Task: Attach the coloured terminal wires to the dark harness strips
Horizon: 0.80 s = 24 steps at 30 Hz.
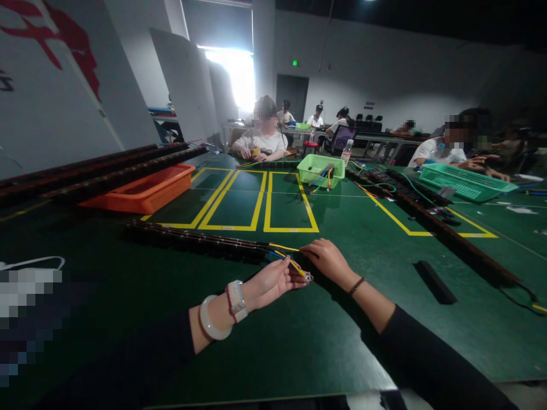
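A long black strip (200, 239) with thin wires along it lies on the green table, and loose wires come out of its right end. My left hand (271, 282), palm up, pinches a bundle of yellow and blue wires (299, 270) between thumb and fingers. Metal ring terminals (308, 278) show at the tips of that bundle. A separate yellow wire (284, 247) runs from the strip to the fingertips of my right hand (327, 259), which are closed around its end. The fingers hide that end.
An orange basket (149, 193) sits at the left beside long dark strips (106, 171). Beyond the yellow tape outlines (233, 227) stands a green basket (314, 166) with wires. At the right are another green basket (465, 181), a long strip (461, 245) and a short black piece (435, 282). People sit opposite.
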Tool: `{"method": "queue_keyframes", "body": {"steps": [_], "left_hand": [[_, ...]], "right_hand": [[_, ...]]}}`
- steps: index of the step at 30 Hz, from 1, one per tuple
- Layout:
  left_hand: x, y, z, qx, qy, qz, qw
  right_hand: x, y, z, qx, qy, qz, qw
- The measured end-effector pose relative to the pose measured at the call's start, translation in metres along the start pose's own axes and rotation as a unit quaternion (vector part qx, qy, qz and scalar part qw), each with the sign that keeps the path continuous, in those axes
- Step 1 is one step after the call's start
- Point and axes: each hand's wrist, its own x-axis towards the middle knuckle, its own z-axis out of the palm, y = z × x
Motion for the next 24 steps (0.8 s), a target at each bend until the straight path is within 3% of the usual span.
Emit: {"method": "queue_keyframes", "body": {"steps": [6,10,12,16,21,24], "left_hand": [[0.002,-0.001,-0.002,0.003,0.000,-0.003,1.000],[0.002,-0.002,-0.003,-0.010,0.000,0.007,1.000],[0.003,-0.002,-0.003,-0.009,0.005,0.010,1.000],[0.003,-0.003,-0.004,-0.007,0.004,0.011,1.000],[0.001,-0.001,-0.003,-0.002,-0.011,0.013,1.000],[-0.001,0.000,-0.002,0.008,-0.015,0.009,1.000]], "right_hand": [[-0.007,-0.011,-0.015,0.051,0.044,-0.085,0.994],[-0.012,-0.021,-0.028,0.071,0.015,-0.217,0.973],[-0.013,-0.024,-0.031,0.053,0.001,-0.249,0.967],[-0.013,-0.026,-0.028,0.060,0.010,-0.240,0.969],[-0.012,-0.020,-0.022,0.110,0.056,-0.165,0.979],[-0.011,-0.017,-0.026,0.124,0.026,-0.137,0.982]]}}
